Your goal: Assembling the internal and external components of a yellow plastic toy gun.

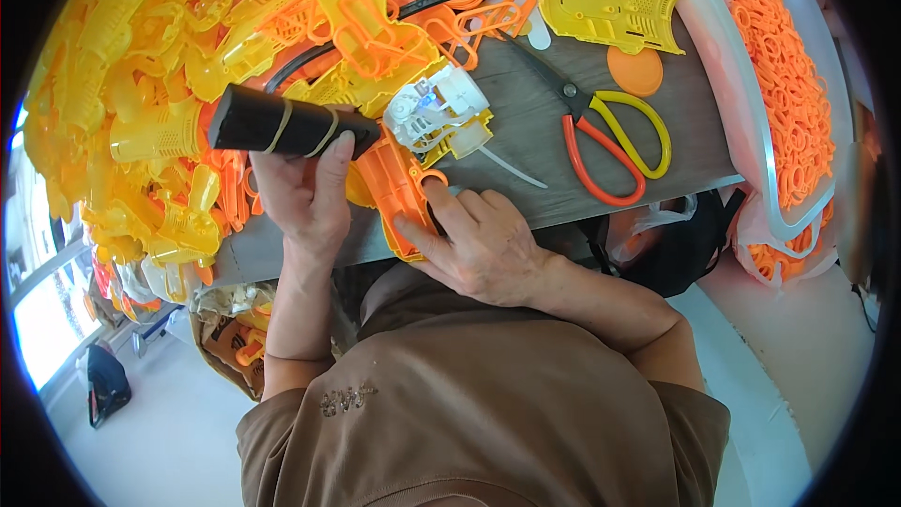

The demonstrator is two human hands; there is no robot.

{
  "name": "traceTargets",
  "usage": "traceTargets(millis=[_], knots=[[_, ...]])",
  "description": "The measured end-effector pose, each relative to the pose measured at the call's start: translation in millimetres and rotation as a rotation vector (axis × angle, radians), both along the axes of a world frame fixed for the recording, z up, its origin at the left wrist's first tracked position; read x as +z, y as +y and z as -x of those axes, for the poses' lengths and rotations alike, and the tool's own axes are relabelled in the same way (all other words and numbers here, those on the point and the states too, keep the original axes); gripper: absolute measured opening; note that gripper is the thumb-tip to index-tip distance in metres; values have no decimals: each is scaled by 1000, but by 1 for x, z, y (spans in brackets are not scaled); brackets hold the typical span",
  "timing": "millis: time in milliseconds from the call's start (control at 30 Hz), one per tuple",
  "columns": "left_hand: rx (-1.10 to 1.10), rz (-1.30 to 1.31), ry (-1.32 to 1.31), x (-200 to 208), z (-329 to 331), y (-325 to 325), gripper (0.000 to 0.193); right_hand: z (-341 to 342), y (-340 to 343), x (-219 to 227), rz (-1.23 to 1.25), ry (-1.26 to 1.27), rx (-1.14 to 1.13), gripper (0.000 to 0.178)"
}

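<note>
My left hand (305, 195) is closed around a thick black cylinder (267, 124) with two tan rubber bands wrapped about it. The cylinder lies nearly level, its right end against an orange plastic housing (387, 176) at the table's near edge. Curled over the right side of that housing, my right hand (483, 246) grips it near a small orange ring. Just beyond sits a white mechanical unit (434, 105) on a yellow shell. A thin white strip (514, 169) trails from it. My palms hide part of what lies beneath.
Scissors (601, 117) with red and yellow handles lie on the grey table (535, 195). Yellow plastic shells (150, 66) heap up at left. An orange disc (634, 70) lies near another yellow shell (615, 9). Small orange rings (779, 84) fill a bag-lined container at right.
</note>
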State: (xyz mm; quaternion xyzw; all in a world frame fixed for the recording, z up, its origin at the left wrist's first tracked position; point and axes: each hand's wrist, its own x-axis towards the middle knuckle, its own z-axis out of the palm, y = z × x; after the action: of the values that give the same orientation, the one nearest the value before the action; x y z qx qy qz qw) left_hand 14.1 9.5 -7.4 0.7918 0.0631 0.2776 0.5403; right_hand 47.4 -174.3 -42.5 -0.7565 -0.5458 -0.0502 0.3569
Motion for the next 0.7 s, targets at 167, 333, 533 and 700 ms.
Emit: traceTargets(millis=[167, 333, 533, 700], knots=[[84, -17, -43, -7, -1, 2, 38, 4, 1, 0, -10, -18, -52, 44], [59, -56, -1, -3, 2, 5, 38, 5, -1, 3, -5, 7, -51, 36], [103, 63, 79, 5, 0, 6, 38, 6, -2, 4, -6, 2, -58, 37], [163, 468, 87, 35, 3, 23, 33, 8, 0, 6, -6, -5, -83, 40]])
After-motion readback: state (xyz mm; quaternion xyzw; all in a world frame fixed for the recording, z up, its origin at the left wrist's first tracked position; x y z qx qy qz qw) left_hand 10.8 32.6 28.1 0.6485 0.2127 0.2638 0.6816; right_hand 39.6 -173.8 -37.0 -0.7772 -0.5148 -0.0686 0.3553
